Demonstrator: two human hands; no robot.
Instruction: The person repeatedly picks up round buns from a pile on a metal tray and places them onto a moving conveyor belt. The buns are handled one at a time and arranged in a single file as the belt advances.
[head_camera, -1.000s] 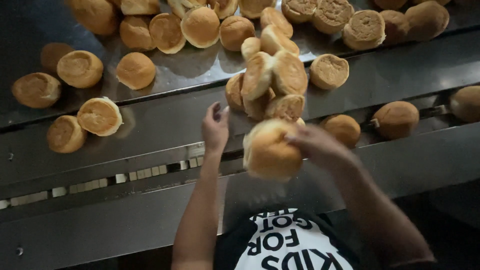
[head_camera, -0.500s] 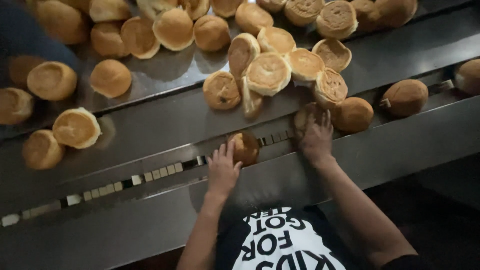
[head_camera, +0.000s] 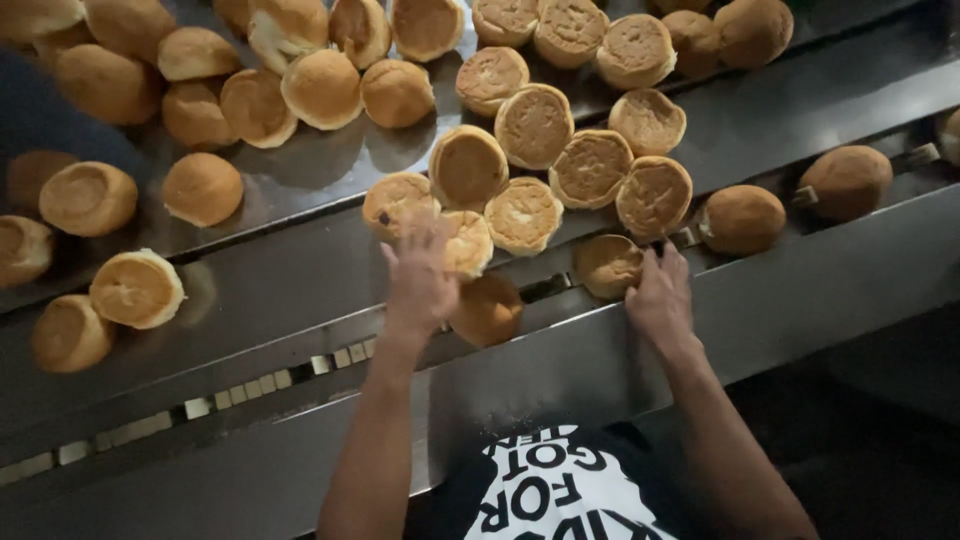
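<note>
Buns (head_camera: 520, 215) under both hands (head_camera: 420, 280)

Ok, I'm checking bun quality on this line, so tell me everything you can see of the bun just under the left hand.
The bun is round, golden-brown and smooth, with a matte baked crust and no visible tear or split. It lies in the narrow slotted channel between the sloped steel tray and the front rail, slightly tilted. The left hand, fingers spread, overlaps its upper left edge; whether they touch is unclear. A paler bun lies right above it. Its underside is hidden.
</note>
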